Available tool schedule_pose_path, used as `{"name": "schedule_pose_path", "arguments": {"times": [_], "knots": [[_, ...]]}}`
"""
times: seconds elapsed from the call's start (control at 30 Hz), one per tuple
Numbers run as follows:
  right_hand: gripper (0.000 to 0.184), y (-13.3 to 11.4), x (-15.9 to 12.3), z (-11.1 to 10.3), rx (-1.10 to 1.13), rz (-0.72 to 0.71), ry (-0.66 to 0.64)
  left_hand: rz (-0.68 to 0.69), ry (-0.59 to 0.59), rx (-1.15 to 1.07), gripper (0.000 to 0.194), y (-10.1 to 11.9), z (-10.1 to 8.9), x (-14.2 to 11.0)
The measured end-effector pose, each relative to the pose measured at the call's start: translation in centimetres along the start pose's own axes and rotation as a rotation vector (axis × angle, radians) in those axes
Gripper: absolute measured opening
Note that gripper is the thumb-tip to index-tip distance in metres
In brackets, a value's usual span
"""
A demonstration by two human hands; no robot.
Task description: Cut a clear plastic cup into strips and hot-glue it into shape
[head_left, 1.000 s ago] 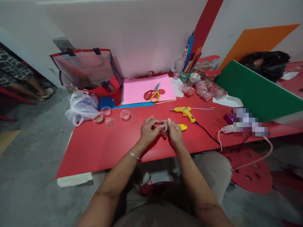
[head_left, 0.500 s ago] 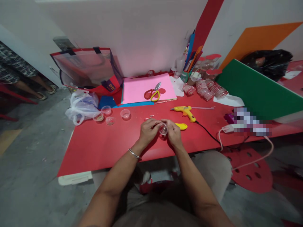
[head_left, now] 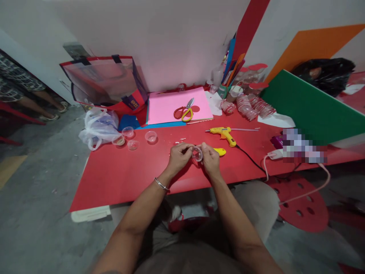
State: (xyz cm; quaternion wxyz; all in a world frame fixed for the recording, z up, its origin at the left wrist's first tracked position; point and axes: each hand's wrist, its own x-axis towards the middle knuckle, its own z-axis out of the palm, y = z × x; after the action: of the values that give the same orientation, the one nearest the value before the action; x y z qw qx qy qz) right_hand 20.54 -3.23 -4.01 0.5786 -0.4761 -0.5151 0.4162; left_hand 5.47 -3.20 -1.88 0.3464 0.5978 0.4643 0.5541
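My left hand [head_left: 179, 156] and my right hand [head_left: 211, 160] meet above the red table [head_left: 119, 179], both pinching a small clear round plastic cup [head_left: 197, 154] held between their fingertips. A bracelet sits on my left wrist. A yellow object [head_left: 220, 152] lies on the table just behind my right hand. Further back lies a yellow glue gun [head_left: 224, 134] with a black cord.
Several small clear cups [head_left: 133, 139] stand at the left near a white plastic bag [head_left: 98, 128]. Red-and-yellow scissors [head_left: 184, 110] lie on pink paper [head_left: 171, 106]. Stacked lids [head_left: 251, 106], a green board [head_left: 308, 108], a clear bag [head_left: 102, 82] and a person's legs [head_left: 25, 93] at far left.
My hands have turned the clear cup between the fingertips; its round opening now faces me more. Both hands stay in the same place.
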Motion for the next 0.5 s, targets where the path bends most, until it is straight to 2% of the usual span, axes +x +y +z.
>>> {"name": "schedule_pose_path", "arguments": {"times": [0.17, 0.23, 0.3, 0.37, 0.5], "knots": [[0.054, -0.22, -0.02, 0.02, 0.001, 0.052, 0.011, -0.201, -0.015, -0.166, 0.025, 0.09, 0.26, -0.05], [0.054, -0.2, 0.01, 0.03, -0.001, 0.051, 0.013, -0.212, -0.011, -0.178, 0.024, 0.1, 0.27, -0.04], [0.053, -0.14, 0.02, 0.05, -0.013, 0.035, 0.019, -0.134, 0.007, -0.101, 0.02, 0.03, 0.18, -0.05], [0.052, -0.07, 0.0, 0.05, -0.032, 0.021, 0.024, 0.007, 0.021, 0.034, 0.016, -0.16, 0.0, -0.09], [0.053, 0.09, -0.12, 0.0, -0.064, 0.023, 0.031, 0.261, -0.011, 0.284, 0.02, -0.75, -0.36, -0.25]]}}
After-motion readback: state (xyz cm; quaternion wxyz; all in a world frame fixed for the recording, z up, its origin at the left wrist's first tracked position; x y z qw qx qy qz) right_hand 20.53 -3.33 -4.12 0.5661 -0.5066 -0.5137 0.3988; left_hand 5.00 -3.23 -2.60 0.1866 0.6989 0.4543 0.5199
